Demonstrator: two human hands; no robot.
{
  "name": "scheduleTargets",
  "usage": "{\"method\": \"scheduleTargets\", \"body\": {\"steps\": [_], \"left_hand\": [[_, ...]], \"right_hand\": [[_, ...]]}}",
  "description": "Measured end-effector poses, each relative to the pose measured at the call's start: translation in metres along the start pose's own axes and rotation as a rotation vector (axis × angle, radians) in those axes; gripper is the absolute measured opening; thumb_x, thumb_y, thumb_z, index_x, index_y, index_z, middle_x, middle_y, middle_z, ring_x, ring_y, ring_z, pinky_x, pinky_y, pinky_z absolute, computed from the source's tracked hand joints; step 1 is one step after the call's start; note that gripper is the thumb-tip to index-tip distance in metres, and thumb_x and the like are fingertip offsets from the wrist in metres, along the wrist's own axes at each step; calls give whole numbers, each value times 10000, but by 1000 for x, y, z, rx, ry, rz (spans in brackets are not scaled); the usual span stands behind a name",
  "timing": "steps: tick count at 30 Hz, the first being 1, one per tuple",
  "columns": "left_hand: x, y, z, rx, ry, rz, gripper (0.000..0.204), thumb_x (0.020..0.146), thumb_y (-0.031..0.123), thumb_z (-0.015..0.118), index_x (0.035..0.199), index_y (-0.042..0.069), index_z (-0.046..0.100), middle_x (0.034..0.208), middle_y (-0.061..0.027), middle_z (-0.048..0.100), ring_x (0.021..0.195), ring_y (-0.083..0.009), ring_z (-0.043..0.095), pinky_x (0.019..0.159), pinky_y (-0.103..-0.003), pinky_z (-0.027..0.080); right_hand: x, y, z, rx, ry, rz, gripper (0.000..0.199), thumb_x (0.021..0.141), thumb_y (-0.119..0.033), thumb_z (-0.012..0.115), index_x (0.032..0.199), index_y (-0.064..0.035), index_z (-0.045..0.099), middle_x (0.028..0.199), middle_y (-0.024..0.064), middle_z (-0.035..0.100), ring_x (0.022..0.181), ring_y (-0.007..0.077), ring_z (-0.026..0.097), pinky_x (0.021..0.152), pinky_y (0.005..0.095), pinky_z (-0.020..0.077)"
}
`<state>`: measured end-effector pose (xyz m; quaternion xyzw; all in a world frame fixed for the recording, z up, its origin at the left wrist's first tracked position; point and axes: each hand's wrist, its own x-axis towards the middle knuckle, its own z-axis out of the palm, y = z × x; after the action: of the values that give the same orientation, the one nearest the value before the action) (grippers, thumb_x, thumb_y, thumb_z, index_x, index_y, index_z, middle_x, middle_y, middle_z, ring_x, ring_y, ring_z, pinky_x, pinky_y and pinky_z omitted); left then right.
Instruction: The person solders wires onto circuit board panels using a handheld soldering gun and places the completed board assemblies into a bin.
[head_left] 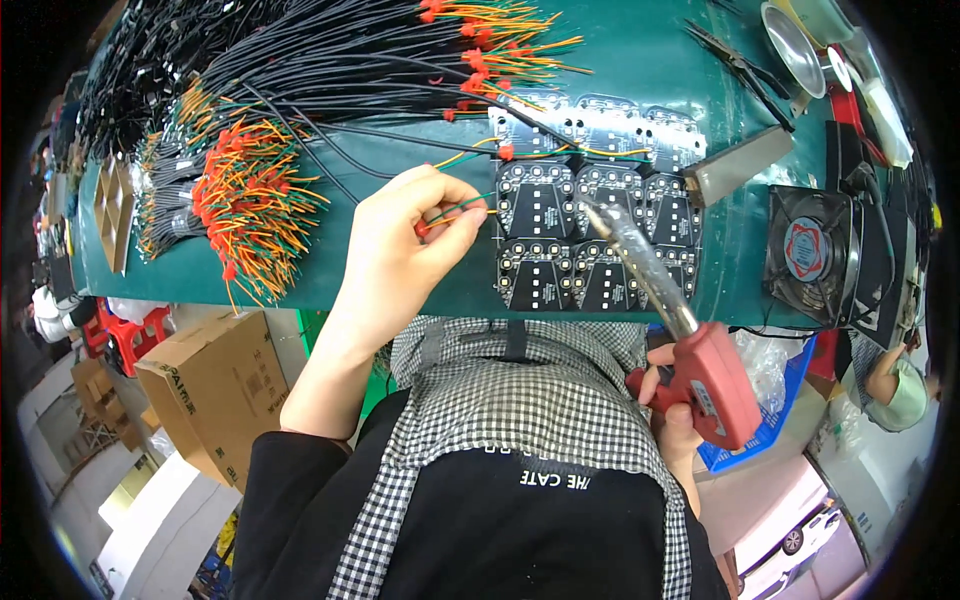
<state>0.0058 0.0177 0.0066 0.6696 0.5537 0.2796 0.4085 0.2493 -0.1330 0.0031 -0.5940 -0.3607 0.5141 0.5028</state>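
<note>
Between the thumb and fingertips of my left hand [400, 245] is a cable's thin green and yellow wires [463, 206], their ends at the left edge of a panel of black circuit boards [535, 205]. A red bit shows under the fingers. My right hand [668, 400] is wrapped round the handle of a red soldering gun [712, 385]. Its metal barrel slants up over the panel, with the tip above the middle boards; whether it touches them I cannot tell. Another black cable with a red tie [506, 152] has its wires lying across the panel's upper part.
Black cables [350, 70] with orange and green ends lie at the far left, beside an upright wire bundle [245, 200]. A metal bar [740, 165] rests by the panel's right corner. Pliers [745, 70], a metal bowl [793, 48] and a fan [812, 250] are on the right.
</note>
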Motion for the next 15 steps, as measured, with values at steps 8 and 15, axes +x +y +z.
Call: {"method": "scheduleTargets", "body": {"steps": [8,15], "left_hand": [[-3,-5,8,-75,-25,6,87,729,15,638,798,-1,587,706,-39,530,582,-99,483,522,-213,396],[-5,-3,8,-52,-57,-9,95,735,19,632,807,10,573,736,-51,541,609,-118,515,547,-229,430]], "right_hand": [[-1,13,-1,-88,-109,-33,871,675,-473,738,1257,73,389,818,128,640,582,151,576,571,253,462],[-2,17,-3,-144,-177,-39,825,701,-456,722,1247,75,404,770,105,631,587,150,581,574,256,470]]}}
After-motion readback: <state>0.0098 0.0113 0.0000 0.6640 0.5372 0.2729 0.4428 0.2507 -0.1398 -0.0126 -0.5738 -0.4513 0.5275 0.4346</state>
